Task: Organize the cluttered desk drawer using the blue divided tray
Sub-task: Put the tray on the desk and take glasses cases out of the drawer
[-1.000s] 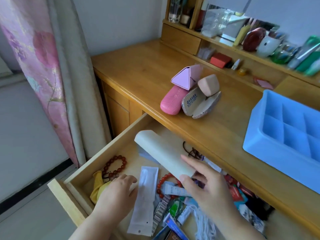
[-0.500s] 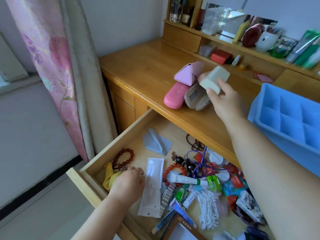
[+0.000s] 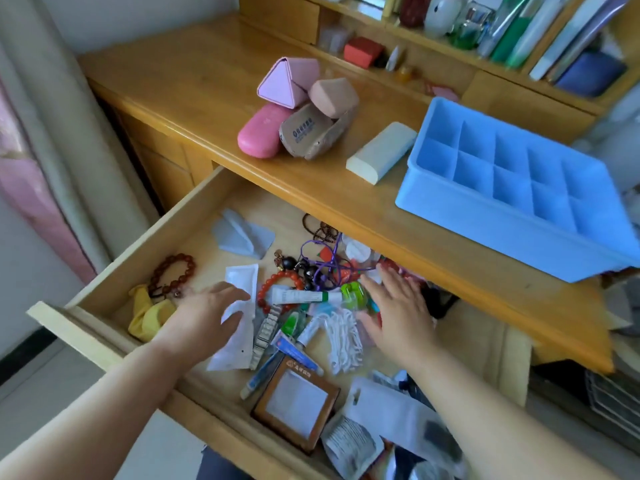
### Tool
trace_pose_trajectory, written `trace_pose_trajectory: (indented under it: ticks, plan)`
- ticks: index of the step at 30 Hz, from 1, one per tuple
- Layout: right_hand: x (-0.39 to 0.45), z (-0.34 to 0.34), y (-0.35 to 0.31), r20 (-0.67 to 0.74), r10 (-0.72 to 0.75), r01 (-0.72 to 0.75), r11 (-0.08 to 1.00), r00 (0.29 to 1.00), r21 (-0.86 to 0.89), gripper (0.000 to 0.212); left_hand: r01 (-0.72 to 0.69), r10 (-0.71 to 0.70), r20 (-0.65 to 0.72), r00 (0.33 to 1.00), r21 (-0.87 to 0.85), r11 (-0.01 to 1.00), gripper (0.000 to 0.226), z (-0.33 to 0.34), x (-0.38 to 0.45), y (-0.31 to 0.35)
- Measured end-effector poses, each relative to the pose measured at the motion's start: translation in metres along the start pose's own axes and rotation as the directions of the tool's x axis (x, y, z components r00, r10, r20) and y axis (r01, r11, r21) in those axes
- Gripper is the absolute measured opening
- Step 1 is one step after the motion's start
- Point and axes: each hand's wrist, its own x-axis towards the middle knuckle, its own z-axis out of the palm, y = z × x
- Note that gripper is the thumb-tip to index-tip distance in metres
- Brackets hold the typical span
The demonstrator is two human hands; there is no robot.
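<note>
Cream case (image 3: 382,152), which my right hand (image 3: 398,311) carried up a moment ago, now lies on the desk (image 3: 194,81) just beside the blue divided tray (image 3: 485,216), whose compartments hold nothing. That hand is back over the drawer (image 3: 114,299) clutter, fingers spread, empty. My left hand (image 3: 204,317) rests loosely on a white packet (image 3: 239,348). Tangled purple cord (image 3: 320,261) and beads will hinder picking; the sorting itself hasn't begun.

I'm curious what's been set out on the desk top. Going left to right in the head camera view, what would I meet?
pink glasses case → beige open case → cream case → blue divided tray
</note>
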Motion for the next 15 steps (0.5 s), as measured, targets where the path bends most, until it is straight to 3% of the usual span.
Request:
trace_pose_trajectory:
  ticks: [2, 4, 8, 11, 13, 15]
  plan:
    - [0.004, 0.010, 0.018, 0.179, 0.279, -0.285, 0.958, 0.943, 0.009, 0.071, -0.088, 0.088, 0.025, 0.996, -0.014, 0.996, 0.034, 0.003, -0.001, 0.015]
    - [0.004, 0.019, 0.025, 0.304, 0.328, -0.361, 0.931, 0.894, 0.059, 0.071, -0.124, 0.125, 0.053, 0.991, -0.030, 0.992, 0.036, 0.009, 0.000, 0.031]
    - [-0.022, 0.034, 0.007, 0.315, 0.148, -0.181, 0.980, 0.938, 0.079, 0.067, -0.195, 0.195, 0.077, 0.978, -0.009, 0.981, 0.047, 0.020, 0.008, 0.061]
    - [-0.052, 0.031, -0.004, 0.326, -0.091, 0.052, 0.991, 0.941, 0.127, 0.066, -0.311, 0.303, 0.096, 0.948, 0.074, 0.948, 0.056, 0.032, 0.028, 0.091]
    - [-0.063, 0.020, -0.004, 0.255, -0.142, 0.086, 0.972, 0.956, 0.219, 0.064, -0.349, 0.328, 0.156, 0.932, 0.130, 0.928, 0.058, 0.045, 0.041, 0.110]
    - [-0.064, 0.010, 0.004, 0.076, -0.077, 0.050, 0.950, 0.994, 0.307, 0.052, -0.353, 0.297, 0.268, 0.917, 0.195, 0.915, 0.060, 0.058, 0.051, 0.122]
